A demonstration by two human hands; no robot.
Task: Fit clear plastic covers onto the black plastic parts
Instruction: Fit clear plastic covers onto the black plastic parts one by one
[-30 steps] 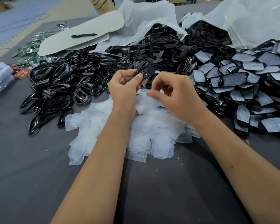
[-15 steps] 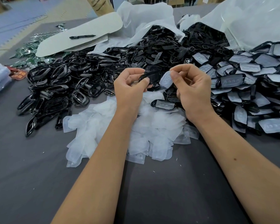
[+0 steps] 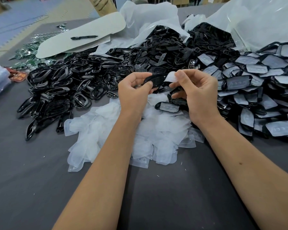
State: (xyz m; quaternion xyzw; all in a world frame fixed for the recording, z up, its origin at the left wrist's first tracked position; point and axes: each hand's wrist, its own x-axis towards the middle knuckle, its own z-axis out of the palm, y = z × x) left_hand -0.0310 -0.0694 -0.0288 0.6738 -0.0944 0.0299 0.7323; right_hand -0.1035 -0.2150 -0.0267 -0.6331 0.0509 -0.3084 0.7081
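Left hand (image 3: pixel 134 90), just left of the frame's centre, grips a black plastic part (image 3: pixel 155 80) between curled fingers above and thumb below; the part's long axis runs roughly left to right, its free end pointing toward the other hand. Right hand (image 3: pixel 195 92), just right of centre, pinches a clear plastic cover (image 3: pixel 172 76) between thumb and forefinger, the cover's near edge just meeting the part's right end (whether it already overlaps is hard to tell). Judging from this, the fit turns on sliding the cover leftward along the part's length, and the right hand is the one placed to carry it.

Loose clear covers (image 3: pixel 123 130) lie heaped on the grey bench (image 3: pixel 40 188) beneath both wrists. Uncovered black parts (image 3: pixel 60 90) spread across the left middle of the frame; finished covered parts (image 3: pixel 264 83) pile up at the right. A black pen (image 3: pixel 84 37) rests on a white sheet (image 3: pixel 81 35) at upper left.
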